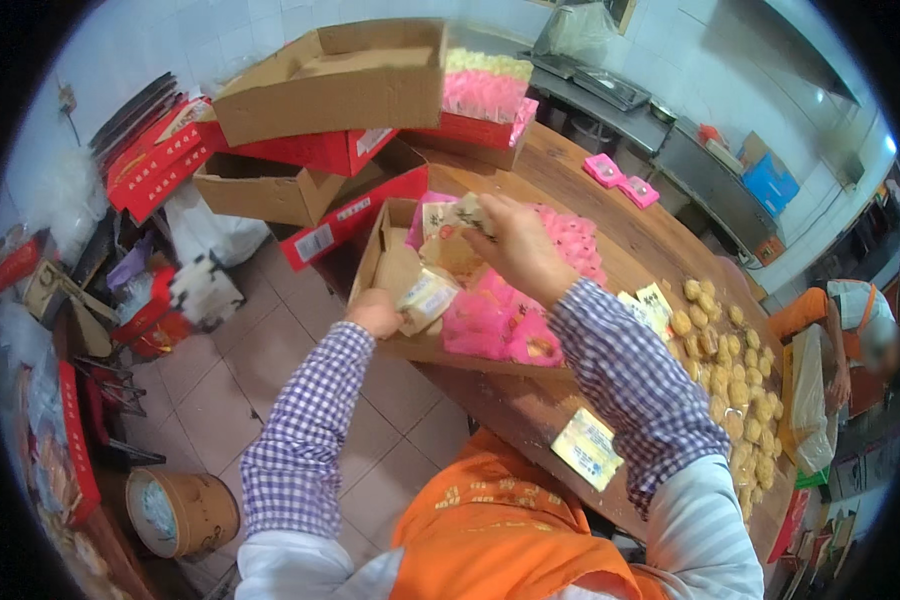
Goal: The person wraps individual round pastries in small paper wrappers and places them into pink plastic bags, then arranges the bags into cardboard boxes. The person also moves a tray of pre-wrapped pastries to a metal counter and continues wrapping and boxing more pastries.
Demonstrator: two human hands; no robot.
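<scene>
My left hand (376, 313) is at the near left edge of an open cardboard box (370, 259), its fingers on a yellowish printed packet (427, 300). Over the back of the box, my right hand (521, 244) has its fingers closed on a pale printed packet (474, 213). Beneath it lies another printed packet (450, 244). Pink wrapped packets (495, 322) fill much of the box's middle and right side. A yellow printed packet (589, 450) lies on the wooden table near my apron, and more yellow packets (649, 306) lie beyond my right sleeve.
Many small golden pastries (739, 382) lie on the table's right side. Cardboard trays (330, 97) and red boxes (367, 214) are stacked at the back left. Two pink packets (621, 180) lie near the far edge. A person (855, 322) is at the far right. A round bin (195, 514) stands on the floor.
</scene>
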